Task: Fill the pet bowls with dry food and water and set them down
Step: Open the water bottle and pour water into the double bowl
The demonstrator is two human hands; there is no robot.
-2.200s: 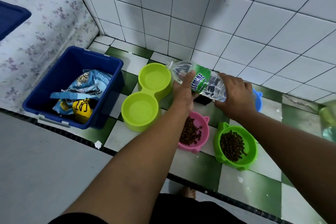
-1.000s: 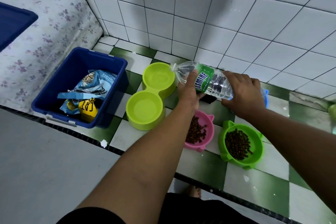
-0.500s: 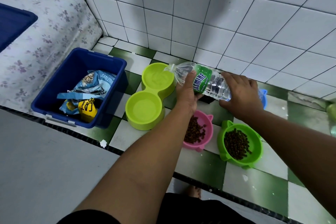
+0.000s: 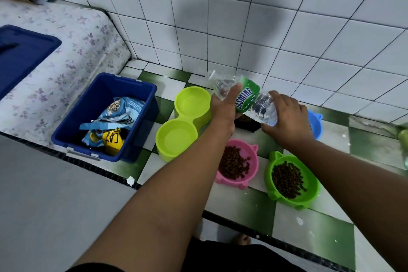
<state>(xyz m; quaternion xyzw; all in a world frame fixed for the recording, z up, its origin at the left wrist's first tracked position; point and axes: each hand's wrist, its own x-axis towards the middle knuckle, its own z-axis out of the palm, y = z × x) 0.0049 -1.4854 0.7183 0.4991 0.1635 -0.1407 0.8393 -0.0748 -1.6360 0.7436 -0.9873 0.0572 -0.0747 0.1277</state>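
Two hands share one water bottle (image 4: 247, 99): my left hand (image 4: 223, 112) is wrapped round its shoulder with the thumb laid along the clear plastic, and my right hand (image 4: 287, 121) is curled over its base end. What has changed is the tilt. Half a second ago the mouth dipped towards the far well of the lime double bowl (image 4: 164, 152); now the neck points up and away from it, above the bowl's far right edge, with some water left in the low end. I read that as the pour ending, and both wells look to hold water, though the glare makes me unsure. By my count the tiled bench (image 4: 242, 212) carries five dishes. They are the double bowl with two wells, one pink bowl (image 4: 251, 150) and one green bowl (image 4: 309, 176), each with a heap of kibble, one blue bowl (image 4: 315, 121) half hidden behind my right hand, and one black dish (image 4: 247, 125) mostly hidden under the bottle. One blue bin (image 4: 88, 104) beside the double bowl holds two cat-food bags, a pale blue bag (image 4: 119, 110) and a yellow bag (image 4: 112, 139). I judge the blue bowl is next, since I cannot see inside it.
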